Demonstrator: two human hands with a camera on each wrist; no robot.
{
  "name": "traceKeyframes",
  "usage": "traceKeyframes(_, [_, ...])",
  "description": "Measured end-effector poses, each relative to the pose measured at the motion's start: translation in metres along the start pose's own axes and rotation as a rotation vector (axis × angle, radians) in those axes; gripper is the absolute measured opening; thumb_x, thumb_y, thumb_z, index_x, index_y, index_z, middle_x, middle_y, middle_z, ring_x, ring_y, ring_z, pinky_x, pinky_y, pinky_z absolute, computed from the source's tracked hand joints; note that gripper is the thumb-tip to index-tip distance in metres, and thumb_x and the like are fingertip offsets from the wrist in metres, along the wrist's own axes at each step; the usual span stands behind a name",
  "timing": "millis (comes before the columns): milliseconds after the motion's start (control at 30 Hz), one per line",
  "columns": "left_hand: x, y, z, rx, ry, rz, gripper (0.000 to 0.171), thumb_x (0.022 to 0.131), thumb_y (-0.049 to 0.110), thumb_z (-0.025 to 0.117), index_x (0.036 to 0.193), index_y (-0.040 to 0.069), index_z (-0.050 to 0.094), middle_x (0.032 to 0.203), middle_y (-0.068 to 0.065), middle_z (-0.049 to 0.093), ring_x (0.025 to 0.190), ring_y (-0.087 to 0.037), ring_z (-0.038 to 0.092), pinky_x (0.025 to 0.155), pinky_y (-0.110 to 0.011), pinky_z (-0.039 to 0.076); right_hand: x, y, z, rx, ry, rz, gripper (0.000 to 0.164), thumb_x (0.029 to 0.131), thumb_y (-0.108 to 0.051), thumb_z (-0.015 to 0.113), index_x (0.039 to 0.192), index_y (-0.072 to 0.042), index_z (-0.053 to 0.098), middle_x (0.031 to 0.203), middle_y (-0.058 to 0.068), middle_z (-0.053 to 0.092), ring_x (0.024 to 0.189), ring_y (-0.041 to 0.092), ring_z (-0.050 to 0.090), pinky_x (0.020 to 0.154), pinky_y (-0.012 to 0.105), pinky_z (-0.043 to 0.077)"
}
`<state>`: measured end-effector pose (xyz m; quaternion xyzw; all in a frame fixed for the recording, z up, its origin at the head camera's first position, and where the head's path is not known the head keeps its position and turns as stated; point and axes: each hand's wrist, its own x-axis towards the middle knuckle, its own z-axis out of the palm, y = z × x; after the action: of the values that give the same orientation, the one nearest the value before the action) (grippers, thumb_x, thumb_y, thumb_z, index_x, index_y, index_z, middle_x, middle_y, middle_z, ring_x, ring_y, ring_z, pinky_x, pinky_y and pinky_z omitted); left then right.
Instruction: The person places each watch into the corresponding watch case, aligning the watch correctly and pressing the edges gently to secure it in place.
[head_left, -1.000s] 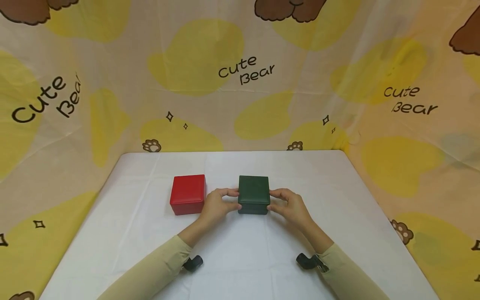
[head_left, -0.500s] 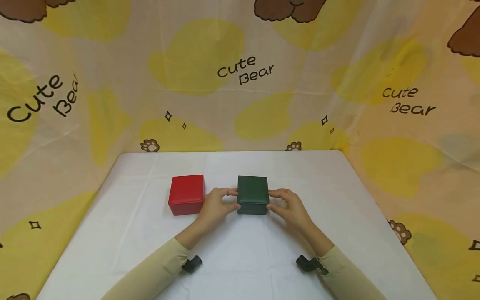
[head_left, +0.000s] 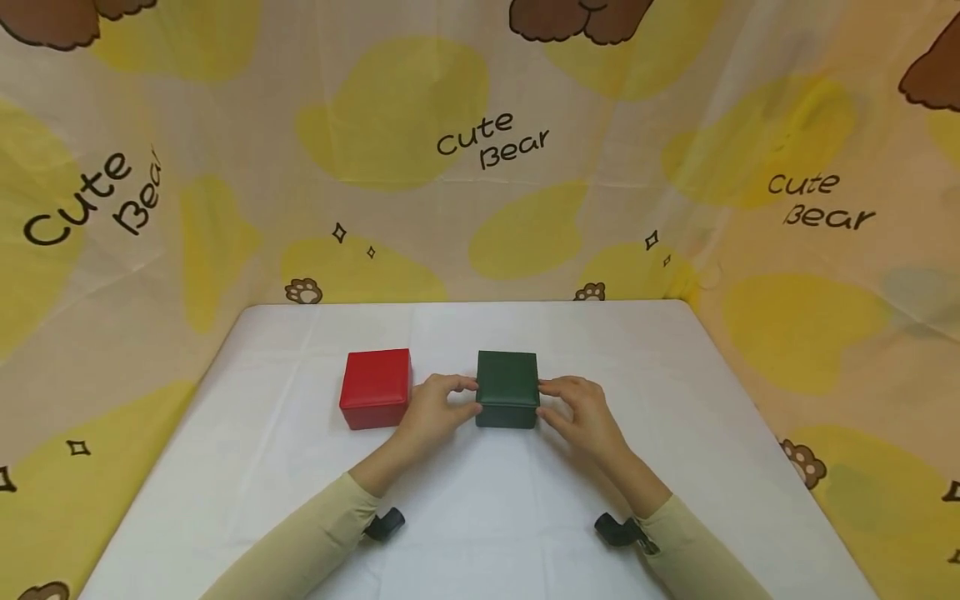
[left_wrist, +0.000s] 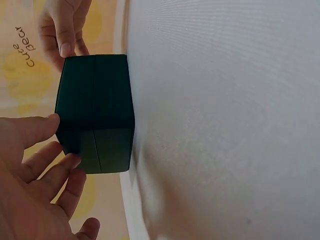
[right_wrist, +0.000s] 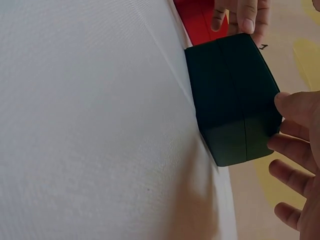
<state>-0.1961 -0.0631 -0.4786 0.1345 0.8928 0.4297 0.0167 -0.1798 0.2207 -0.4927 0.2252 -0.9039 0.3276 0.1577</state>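
A dark green square box (head_left: 507,375) with a seam around its sides sits on the white tabletop, lid down. Flanking it on the left, my left hand (head_left: 431,412) has thumb and fingertips right at the box's side. My right hand (head_left: 585,412) mirrors this on the opposite side. In the left wrist view, the left fingers (left_wrist: 57,175) are spread and loosely bent, the thumb at the box's upper edge. The right wrist view has the right fingers (right_wrist: 295,150) spread likewise along the box's edge. Left of the left hand stands a red box (head_left: 377,379), lid down, its right corner partly behind the hand.
The white-covered table (head_left: 480,517) has its back edge against a yellow and cream cloth wall (head_left: 405,108) with bear prints. More cloth rises at both sides. A small black wrist device (head_left: 386,525) hangs from the left sleeve, and another black device (head_left: 617,529) from the right.
Both thumbs have shifted slightly up and away from the green box's lower front corners. Neither box has visibly moved; the head view swayed a little and came back.
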Motion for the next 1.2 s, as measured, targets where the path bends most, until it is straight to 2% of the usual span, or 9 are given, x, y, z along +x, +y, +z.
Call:
traceKeyframes(67, [-0.001,0.001,-0.001,0.02,0.004,0.018,0.034,0.089,0.027,0.081,0.122,0.021,0.075,0.123,0.004,0.071,0.117,-0.021,0.06,0.095,-0.045,0.051,-0.001,-0.001,0.0,-0.017,-0.005,-0.004,0.034,0.088,-0.021,0.082,0.121,-0.011,0.075,0.127,0.003,0.072,0.122,0.028,0.061,0.107,0.057,0.037])
traceKeyframes(333, [-0.004,0.006,-0.006,0.106,0.014,0.069,0.035,0.088,0.027,0.081,0.122,0.021,0.075,0.121,0.004,0.073,0.114,-0.02,0.063,0.105,-0.051,0.036,-0.002,-0.003,-0.001,-0.09,0.002,-0.063,0.027,0.089,-0.021,0.081,0.114,-0.014,0.076,0.128,0.001,0.072,0.123,0.027,0.059,0.109,0.054,0.033])
traceKeyframes(467, [-0.006,0.007,-0.011,0.115,0.001,0.073,0.035,0.089,0.026,0.081,0.123,0.021,0.074,0.122,0.003,0.073,0.116,-0.02,0.062,0.105,-0.05,0.037,0.001,-0.003,-0.001,-0.125,0.0,-0.098,0.027,0.089,-0.022,0.081,0.115,-0.015,0.076,0.127,0.001,0.072,0.122,0.025,0.059,0.108,0.052,0.034])
traceKeyframes(767, [-0.014,0.009,-0.022,0.124,-0.073,0.068,0.037,0.089,0.026,0.08,0.125,0.025,0.072,0.125,0.005,0.07,0.118,-0.02,0.06,0.101,-0.05,0.046,0.005,-0.005,-0.003,-0.156,-0.019,-0.198,0.029,0.09,-0.023,0.08,0.117,-0.014,0.075,0.123,0.002,0.074,0.12,0.024,0.06,0.108,0.05,0.035])
traceKeyframes(1033, [-0.021,0.011,-0.031,0.125,-0.147,0.142,0.035,0.09,0.025,0.079,0.125,0.024,0.073,0.12,0.009,0.069,0.116,-0.022,0.061,0.1,-0.048,0.043,0.0,0.0,-0.011,-0.201,-0.02,-0.319,0.029,0.086,-0.02,0.082,0.114,-0.016,0.076,0.124,0.003,0.073,0.119,0.025,0.062,0.107,0.05,0.039])
traceKeyframes(1200, [-0.028,0.008,-0.042,0.117,-0.155,0.141,0.033,0.09,0.024,0.079,0.122,0.024,0.073,0.117,0.01,0.069,0.114,-0.025,0.063,0.097,-0.043,0.05,0.0,0.002,-0.016,-0.229,-0.017,-0.391,0.032,0.084,-0.018,0.084,0.114,-0.015,0.075,0.121,0.003,0.074,0.115,0.025,0.064,0.102,0.048,0.043])
